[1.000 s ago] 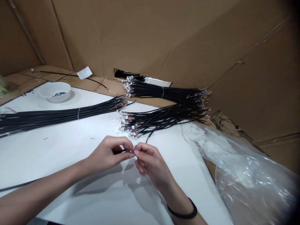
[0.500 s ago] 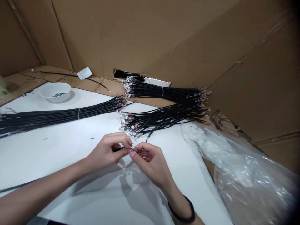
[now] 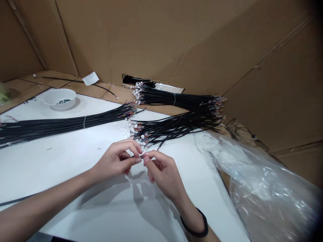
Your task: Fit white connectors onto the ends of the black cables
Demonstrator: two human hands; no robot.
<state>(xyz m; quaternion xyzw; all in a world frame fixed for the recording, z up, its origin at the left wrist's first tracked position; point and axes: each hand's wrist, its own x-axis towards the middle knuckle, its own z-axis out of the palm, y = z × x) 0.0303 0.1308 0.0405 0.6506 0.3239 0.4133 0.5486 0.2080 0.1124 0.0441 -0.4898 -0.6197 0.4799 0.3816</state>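
Observation:
My left hand (image 3: pixel 117 161) and my right hand (image 3: pixel 161 173) meet fingertip to fingertip over the white table (image 3: pixel 63 154). Both pinch the end of a thin black cable (image 3: pixel 15 200) whose coloured wire tips show between the fingers; the cable runs off to the lower left under my left arm. Whether a small white connector sits in my right fingers I cannot make out. Just beyond the hands lies a loose pile of black cables with white connectors (image 3: pixel 164 129).
A tied bundle of long black cables (image 3: pixel 63 123) lies across the table's left. Another tied bundle (image 3: pixel 176 99) rests on cardboard behind. A white bowl (image 3: pixel 59 98) stands far left. A crumpled clear plastic bag (image 3: pixel 262 185) fills the right. Cardboard walls (image 3: pixel 176 43) enclose the area.
Both hands have shifted slightly up and away from me, toward the loose pile, still pinched together on the cable end. The right wrist has turned a little.

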